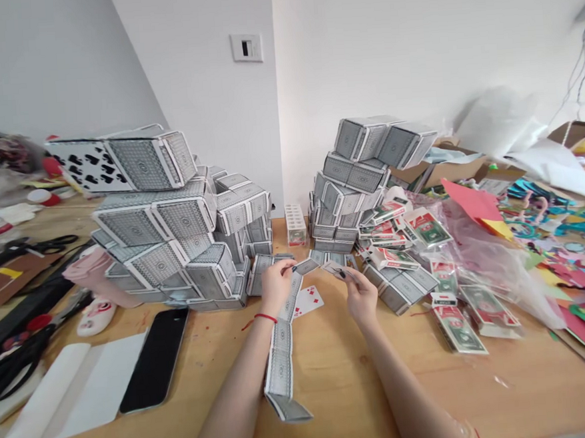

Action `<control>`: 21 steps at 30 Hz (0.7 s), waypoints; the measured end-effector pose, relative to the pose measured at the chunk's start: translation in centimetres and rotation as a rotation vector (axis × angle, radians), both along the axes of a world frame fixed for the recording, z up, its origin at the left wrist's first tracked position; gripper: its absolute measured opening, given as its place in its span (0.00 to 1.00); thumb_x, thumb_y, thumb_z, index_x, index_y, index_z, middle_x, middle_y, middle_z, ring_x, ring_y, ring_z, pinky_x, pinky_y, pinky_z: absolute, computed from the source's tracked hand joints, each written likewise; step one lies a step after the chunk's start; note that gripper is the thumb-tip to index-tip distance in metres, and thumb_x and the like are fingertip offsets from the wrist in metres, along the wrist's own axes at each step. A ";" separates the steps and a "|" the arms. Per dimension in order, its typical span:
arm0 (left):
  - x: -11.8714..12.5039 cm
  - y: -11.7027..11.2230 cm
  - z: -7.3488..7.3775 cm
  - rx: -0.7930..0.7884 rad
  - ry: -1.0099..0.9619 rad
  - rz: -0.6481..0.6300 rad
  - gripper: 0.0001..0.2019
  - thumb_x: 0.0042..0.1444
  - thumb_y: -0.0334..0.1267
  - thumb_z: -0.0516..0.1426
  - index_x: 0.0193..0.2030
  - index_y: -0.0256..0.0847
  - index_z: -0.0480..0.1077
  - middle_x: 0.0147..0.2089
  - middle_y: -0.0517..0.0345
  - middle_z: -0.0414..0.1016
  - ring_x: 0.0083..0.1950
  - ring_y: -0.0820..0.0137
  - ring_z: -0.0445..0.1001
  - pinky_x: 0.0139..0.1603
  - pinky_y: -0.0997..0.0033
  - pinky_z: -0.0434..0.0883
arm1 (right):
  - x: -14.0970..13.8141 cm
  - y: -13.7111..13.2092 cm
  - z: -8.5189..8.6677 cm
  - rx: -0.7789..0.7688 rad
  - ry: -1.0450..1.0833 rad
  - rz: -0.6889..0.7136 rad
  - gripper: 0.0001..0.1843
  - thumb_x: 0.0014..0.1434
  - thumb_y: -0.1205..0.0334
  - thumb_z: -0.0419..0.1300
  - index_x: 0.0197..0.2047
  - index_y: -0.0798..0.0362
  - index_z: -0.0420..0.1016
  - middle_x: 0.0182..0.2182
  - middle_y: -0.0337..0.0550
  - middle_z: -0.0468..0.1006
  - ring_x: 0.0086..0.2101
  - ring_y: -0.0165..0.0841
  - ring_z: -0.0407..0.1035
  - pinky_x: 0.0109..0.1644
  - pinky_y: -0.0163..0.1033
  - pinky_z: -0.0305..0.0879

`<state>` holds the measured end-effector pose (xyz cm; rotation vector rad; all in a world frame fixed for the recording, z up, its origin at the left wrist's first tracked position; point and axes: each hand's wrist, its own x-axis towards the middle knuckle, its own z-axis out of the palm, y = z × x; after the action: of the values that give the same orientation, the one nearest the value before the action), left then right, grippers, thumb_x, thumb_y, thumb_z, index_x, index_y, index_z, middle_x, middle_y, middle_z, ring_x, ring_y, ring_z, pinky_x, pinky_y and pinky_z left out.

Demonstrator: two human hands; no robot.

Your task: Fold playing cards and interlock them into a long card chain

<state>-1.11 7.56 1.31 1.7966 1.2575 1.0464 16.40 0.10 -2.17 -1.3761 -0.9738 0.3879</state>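
Observation:
My left hand point(276, 283) pinches the top end of a chain of folded playing cards point(282, 353) that hangs down toward me over the wooden table point(333, 376). My right hand point(360, 294) pinches a single folded card point(337, 270) just right of the chain's top. The two hands are a few centimetres apart. A face-up diamonds card point(309, 300) lies on the table beneath them. A red string circles my left wrist.
A big pile of card blocks point(173, 234) stands at left and a smaller pile point(359, 174) at right. Card boxes point(454, 314) lie scattered on the right, with coloured paper scraps point(577, 272) beyond them. A black phone point(157, 365), white paper and scissors point(12, 362) sit at left.

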 end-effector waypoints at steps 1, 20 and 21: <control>0.0 0.0 0.1 -0.004 0.008 -0.010 0.12 0.49 0.27 0.50 0.36 0.39 0.72 0.40 0.54 0.76 0.41 0.70 0.73 0.46 0.68 0.68 | 0.1 0.0 0.0 0.004 -0.011 -0.014 0.15 0.52 0.58 0.52 0.37 0.55 0.74 0.35 0.49 0.78 0.36 0.37 0.72 0.40 0.43 0.68; 0.1 -0.8 1.5 0.067 0.167 -0.129 0.12 0.51 0.29 0.50 0.36 0.44 0.74 0.38 0.59 0.77 0.39 0.69 0.74 0.43 0.69 0.67 | 1.1 -0.2 -0.3 -0.096 -0.376 0.123 0.17 0.56 0.62 0.46 0.37 0.52 0.76 0.34 0.44 0.78 0.33 0.35 0.71 0.40 0.41 0.66; 0.1 -0.9 1.5 0.076 0.171 -0.136 0.13 0.51 0.29 0.50 0.36 0.44 0.74 0.38 0.59 0.77 0.39 0.68 0.74 0.43 0.69 0.67 | 1.2 -0.2 -0.3 -0.097 -0.396 0.131 0.17 0.56 0.62 0.46 0.37 0.52 0.76 0.34 0.44 0.78 0.33 0.34 0.71 0.40 0.40 0.66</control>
<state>-1.01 6.66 2.78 2.0351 1.1888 0.8904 17.56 -0.12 -2.50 -1.5134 -1.3898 0.2665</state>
